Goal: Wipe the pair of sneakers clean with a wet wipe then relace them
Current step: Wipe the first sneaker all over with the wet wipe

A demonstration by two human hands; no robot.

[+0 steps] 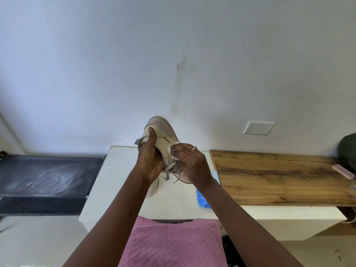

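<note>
Fingers of your left hand (150, 158) wrap the sneaker (163, 133) from below, thumb laid up its side; your right hand (190, 162) presses the bunched wet wipe (174, 151) against its right flank. Its long axis runs up and away from you, toe toward the wall (173, 54) (laces (169, 171) dangling loose). Beneath lies the white cabinet top (119, 170); room around the raised toe looks open for strokes.

beige sneaker (163, 137), white wipe (173, 149), blue packet (202, 197)
</note>
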